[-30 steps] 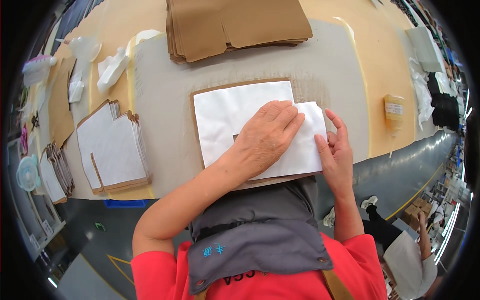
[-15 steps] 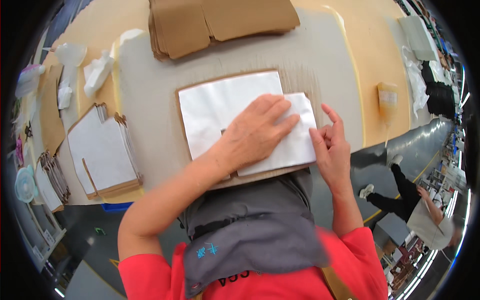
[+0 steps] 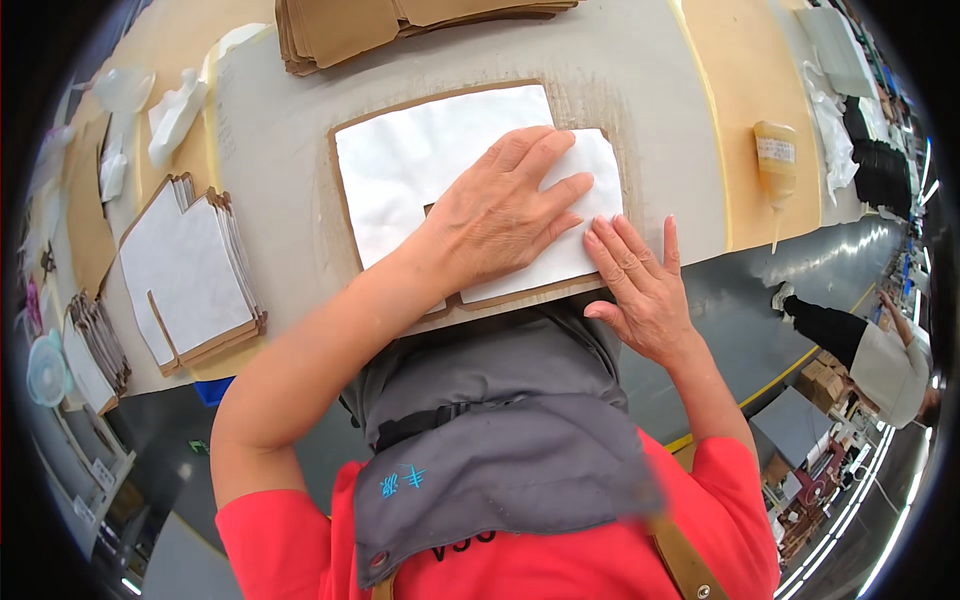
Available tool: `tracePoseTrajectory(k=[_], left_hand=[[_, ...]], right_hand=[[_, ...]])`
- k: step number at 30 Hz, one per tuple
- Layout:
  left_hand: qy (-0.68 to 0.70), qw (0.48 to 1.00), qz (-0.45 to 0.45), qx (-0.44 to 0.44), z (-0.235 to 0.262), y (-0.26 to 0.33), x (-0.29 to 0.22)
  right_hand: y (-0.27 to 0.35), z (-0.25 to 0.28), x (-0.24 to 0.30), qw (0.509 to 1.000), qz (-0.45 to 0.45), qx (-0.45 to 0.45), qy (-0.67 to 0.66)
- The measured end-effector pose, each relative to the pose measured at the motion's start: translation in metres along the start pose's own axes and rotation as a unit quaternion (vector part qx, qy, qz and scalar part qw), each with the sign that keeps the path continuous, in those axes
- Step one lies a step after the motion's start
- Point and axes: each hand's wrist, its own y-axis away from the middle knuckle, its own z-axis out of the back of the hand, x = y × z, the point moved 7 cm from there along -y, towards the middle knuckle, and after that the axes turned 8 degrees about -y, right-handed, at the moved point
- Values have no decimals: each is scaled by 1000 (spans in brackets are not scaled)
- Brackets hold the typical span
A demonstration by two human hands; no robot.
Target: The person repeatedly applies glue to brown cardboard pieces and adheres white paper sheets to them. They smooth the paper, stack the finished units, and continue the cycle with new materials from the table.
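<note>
A white sheet [image 3: 420,170] lies on a brown cardboard backing [image 3: 345,215] in the middle of the grey work surface. My left hand [image 3: 500,215] presses flat on the sheet's right half, fingers spread and pointing right. My right hand [image 3: 640,285] rests at the lower right corner of the sheet, fingers extended on its edge. Neither hand grips anything. A grey apron [image 3: 500,420] over a red shirt fills the lower part of the view.
A stack of brown cardboard pieces [image 3: 360,25] lies at the far edge. A pile of white-faced cut pieces [image 3: 190,270] sits at left. A yellow glue bottle [image 3: 775,165] lies at right. Another person [image 3: 860,350] bends over boxes on the floor at right.
The view has shifted, so the sheet sits closer and larger. My left hand has slid right across the sheet; my right hand stays at its lower right corner.
</note>
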Motion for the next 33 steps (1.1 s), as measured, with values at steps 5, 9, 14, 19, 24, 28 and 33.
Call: tracePoseTrajectory(k=[5,9,14,19,24,28,33], left_hand=[[-3,999,11,36,0,1,-1],[-25,999,25,24,24,6,-6],[-95,988,112,41,39,35,22],[-180,969,168,27,40,52,51],[-211,952,211,68,43,76,59],[-240,937,238,87,54,95,66],[-240,935,236,107,75,110,43]], right_hand=[[0,1,2,1000,-6,17,6],[-13,20,9,998,-19,-48,-43],[-67,23,23,995,-22,-50,-81],[-131,2,35,997,34,-54,-31],[-148,-16,3,998,-5,-63,32],[-142,-8,-19,994,-54,-66,71],[-108,12,15,996,-26,-62,59]])
